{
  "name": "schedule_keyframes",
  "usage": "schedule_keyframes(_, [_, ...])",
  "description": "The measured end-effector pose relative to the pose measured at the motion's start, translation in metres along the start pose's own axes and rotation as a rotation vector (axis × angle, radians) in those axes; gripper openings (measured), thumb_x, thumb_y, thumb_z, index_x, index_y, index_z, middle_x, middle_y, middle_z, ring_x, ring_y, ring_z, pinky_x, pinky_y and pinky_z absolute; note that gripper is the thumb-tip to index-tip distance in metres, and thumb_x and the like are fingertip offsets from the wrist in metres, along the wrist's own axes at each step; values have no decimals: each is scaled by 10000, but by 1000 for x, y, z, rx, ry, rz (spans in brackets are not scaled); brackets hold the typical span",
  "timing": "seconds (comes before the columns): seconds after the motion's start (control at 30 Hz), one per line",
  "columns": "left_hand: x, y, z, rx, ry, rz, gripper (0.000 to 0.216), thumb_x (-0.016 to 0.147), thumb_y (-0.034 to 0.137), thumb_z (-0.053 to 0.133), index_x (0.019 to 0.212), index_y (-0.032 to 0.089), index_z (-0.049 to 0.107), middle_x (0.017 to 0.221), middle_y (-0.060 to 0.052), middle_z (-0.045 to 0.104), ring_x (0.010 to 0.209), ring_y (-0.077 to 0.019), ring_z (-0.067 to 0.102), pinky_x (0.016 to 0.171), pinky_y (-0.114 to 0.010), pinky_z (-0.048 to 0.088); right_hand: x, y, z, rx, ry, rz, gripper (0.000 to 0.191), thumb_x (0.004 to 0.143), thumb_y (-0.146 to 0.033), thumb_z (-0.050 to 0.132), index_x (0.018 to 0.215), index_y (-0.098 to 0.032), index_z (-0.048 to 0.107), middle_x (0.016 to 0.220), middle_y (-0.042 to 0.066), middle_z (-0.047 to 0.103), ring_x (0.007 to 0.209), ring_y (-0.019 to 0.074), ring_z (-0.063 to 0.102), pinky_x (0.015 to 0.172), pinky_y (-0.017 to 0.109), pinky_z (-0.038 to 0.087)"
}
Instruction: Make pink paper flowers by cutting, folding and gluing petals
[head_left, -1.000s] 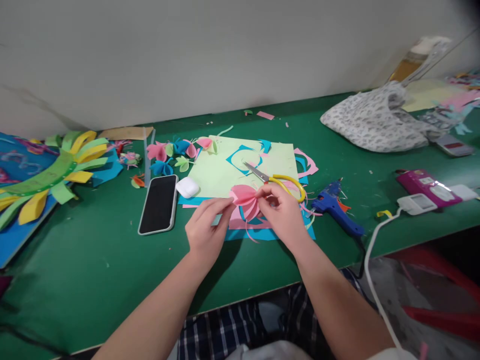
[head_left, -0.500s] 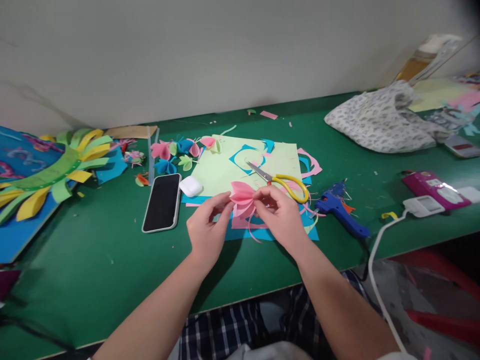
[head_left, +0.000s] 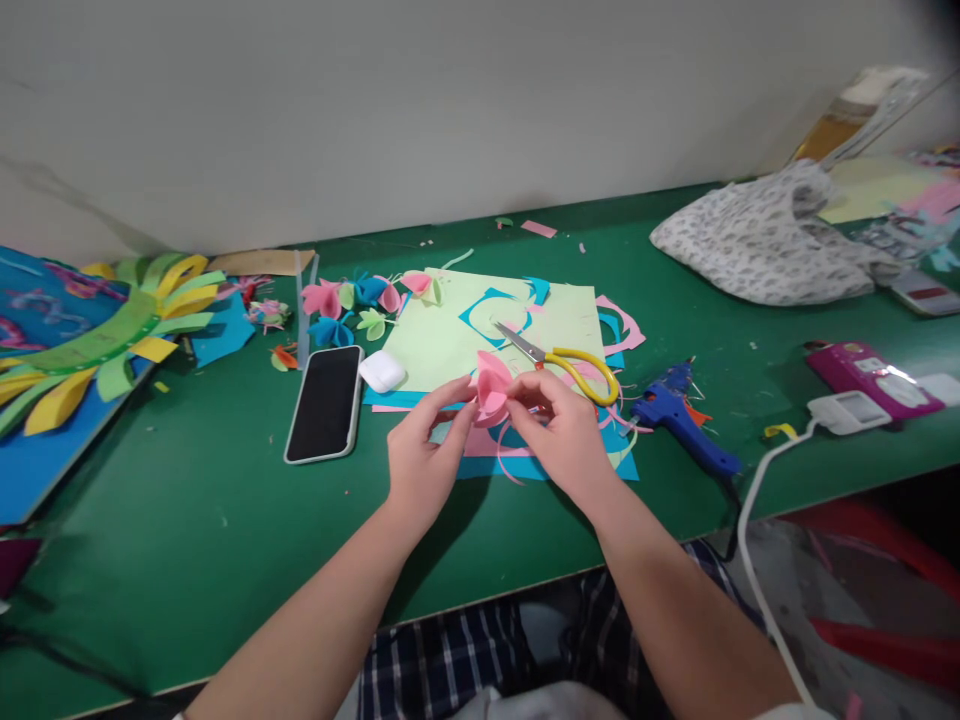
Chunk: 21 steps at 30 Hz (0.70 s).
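A folded pink paper flower [head_left: 491, 385] is held between my two hands, its petals cupped upward. My left hand [head_left: 426, 440] pinches the petals on its left side. With thumb and forefinger, my right hand [head_left: 559, 430] grips its right end. Just beyond lies a pair of scissors [head_left: 577, 367] with yellow handles, slightly open on a pale green paper sheet [head_left: 427, 345]. Pink and blue paper [head_left: 480, 465] lies beneath my hands. Several finished paper flowers [head_left: 367, 290] in pink, blue and green are grouped at the back left.
A phone [head_left: 324, 405] and a white earbud case [head_left: 383, 371] lie left of the paper. To the right are a blue glue gun [head_left: 682, 415], a pink device [head_left: 870, 380], a white cable plug [head_left: 853, 411] and a patterned cloth [head_left: 757, 235]. A colourful paper craft [head_left: 97, 340] stands far left.
My left hand has moved slightly right, toward my right hand. The pink flower's petals, spread out before, are now drawn together and cupped. My right hand stays nearly still.
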<state>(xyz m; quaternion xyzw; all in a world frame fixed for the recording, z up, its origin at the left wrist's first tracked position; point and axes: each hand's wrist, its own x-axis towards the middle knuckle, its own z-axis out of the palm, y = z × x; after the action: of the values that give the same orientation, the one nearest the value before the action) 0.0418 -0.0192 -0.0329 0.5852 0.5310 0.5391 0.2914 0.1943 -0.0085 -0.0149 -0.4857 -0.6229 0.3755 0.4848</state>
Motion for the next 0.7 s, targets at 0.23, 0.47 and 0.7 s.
schedule_keyframes(0.23, [2,0,-2,-200,-35,-112,238,772,289,664,985,184,673,1010,-61,695,930,-194,647,831,-305,533,-1,1,1,37,15,11,105,789,-147,540,852,-227,511,818,-4,615,711,121,628,542,202,526])
schedule_keyframes(0.47, [1,5,2,-298,-40,-86,317,746,231,695,1050,191,615,1078,-61,659,1003,-177,622,905,-303,507,-2,4,4,72,-18,53,479,773,-144,564,1221,-246,428,838,7,646,772,145,642,589,233,551])
schedule_keyframes(0.7, [1,4,3,-258,-43,-58,276,763,242,674,1028,178,628,1061,-66,664,982,-178,627,838,-285,539,-2,2,5,67,-78,73,281,811,-172,539,1078,-220,614,1064,56,662,898,174,644,657,264,571])
